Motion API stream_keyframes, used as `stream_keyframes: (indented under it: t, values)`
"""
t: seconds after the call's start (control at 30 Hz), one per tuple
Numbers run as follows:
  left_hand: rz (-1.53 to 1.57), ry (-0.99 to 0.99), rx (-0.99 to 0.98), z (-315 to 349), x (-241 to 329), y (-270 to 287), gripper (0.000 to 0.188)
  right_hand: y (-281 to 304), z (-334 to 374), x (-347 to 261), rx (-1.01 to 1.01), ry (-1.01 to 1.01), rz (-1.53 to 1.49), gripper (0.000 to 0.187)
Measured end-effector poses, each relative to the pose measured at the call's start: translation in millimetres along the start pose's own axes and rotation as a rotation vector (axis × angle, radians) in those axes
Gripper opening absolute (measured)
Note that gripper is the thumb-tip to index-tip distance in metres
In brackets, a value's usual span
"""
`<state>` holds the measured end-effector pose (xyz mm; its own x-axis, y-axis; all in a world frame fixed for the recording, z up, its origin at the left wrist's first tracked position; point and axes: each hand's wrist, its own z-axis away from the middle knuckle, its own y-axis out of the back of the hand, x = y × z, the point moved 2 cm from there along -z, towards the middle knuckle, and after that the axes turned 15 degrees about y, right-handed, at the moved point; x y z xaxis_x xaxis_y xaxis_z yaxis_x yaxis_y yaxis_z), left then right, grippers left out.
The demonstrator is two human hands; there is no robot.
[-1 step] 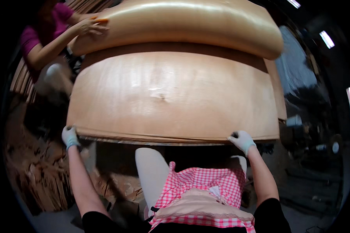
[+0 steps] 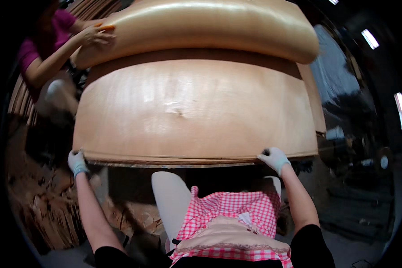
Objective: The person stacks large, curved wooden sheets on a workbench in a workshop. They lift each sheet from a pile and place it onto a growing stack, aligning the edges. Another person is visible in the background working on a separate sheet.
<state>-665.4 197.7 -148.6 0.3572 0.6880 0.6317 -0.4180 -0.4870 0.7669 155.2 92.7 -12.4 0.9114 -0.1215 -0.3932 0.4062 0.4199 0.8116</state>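
Your white-gloved left hand (image 2: 78,162) grasps the near left corner of a broad, pale wood sheet (image 2: 196,116), its fingers curled about the edge; your right hand (image 2: 276,160), gloved likewise, grips the same near edge a little inward of the right corner. The wood sheet lies flat in front of you, uppermost over a stack (image 2: 178,162) whose layered edges show beneath it, and bears a small dark mark near its middle. Across its far part stands a large curved sheet (image 2: 201,29) of similar wood, bowed upward and casting a dark band below. At upper left, beside the curved sheet's left end, a co-worker's hand (image 2: 98,37) holds a slim orange object (image 2: 105,27). Your pink checked apron (image 2: 236,203) shows below the near edge; broken wood scraps (image 2: 53,216) lie at lower left.
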Motion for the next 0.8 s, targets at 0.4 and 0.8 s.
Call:
stream_keyframes:
  t: [0.4,0.8]
  values:
    - [-0.177,-0.766,-0.176,384,189,-102,0.072,-24,-11,31,-0.01,-0.072,-0.016,0.051]
    - [-0.382,-0.968,-0.559,606,237,-170,0.107,26,40,124,-0.013,-0.033,-0.103,0.037]
